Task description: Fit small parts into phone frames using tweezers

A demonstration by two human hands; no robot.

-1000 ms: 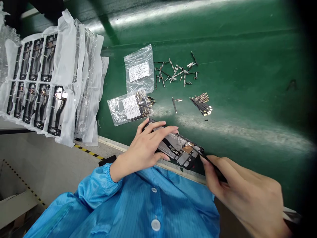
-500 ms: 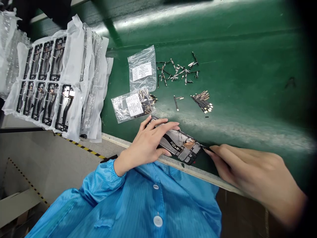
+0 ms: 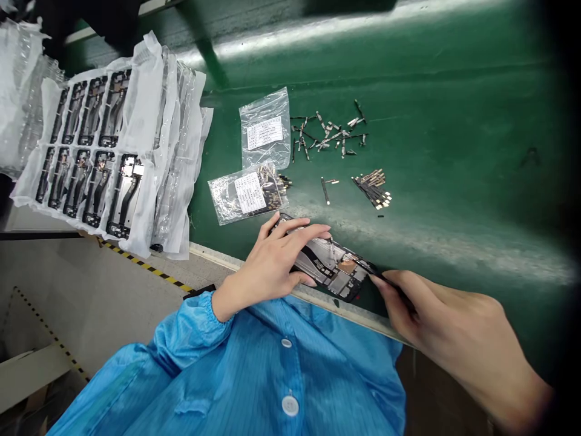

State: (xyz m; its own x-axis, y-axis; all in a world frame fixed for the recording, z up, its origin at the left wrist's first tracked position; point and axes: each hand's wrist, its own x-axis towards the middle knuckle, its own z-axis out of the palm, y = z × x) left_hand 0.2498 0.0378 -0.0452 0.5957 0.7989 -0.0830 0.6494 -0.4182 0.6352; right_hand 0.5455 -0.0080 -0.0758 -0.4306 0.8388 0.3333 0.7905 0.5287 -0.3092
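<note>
An opened phone frame (image 3: 339, 281) lies on the table's front edge, its grey metal inside, black flex cable and copper-coloured patch facing up. My left hand (image 3: 273, 257) grips it from the left, thumb on the near long side and fingers across the far side. Between the fingers and thumb of my right hand (image 3: 447, 321) is a slim black tool, seemingly tweezers (image 3: 377, 275). Their tips reach over the frame's right part, near the copper patch. A thin strip stands by my left index fingertip; its far end is hard to make out.
Several small flex cables (image 3: 325, 134) lie scattered behind, with a neat bundle (image 3: 373, 188) and a single cable (image 3: 325, 190) nearer. Two labelled plastic bags (image 3: 265, 133) lie left of them. Stacked white trays (image 3: 147, 115) holding phone frames overhang the green table (image 3: 454, 163) at left.
My right hand and the tweezers have shifted slightly left, so the tips now lie further over the frame. My left hand keeps its hold. The view has shifted a little.
</note>
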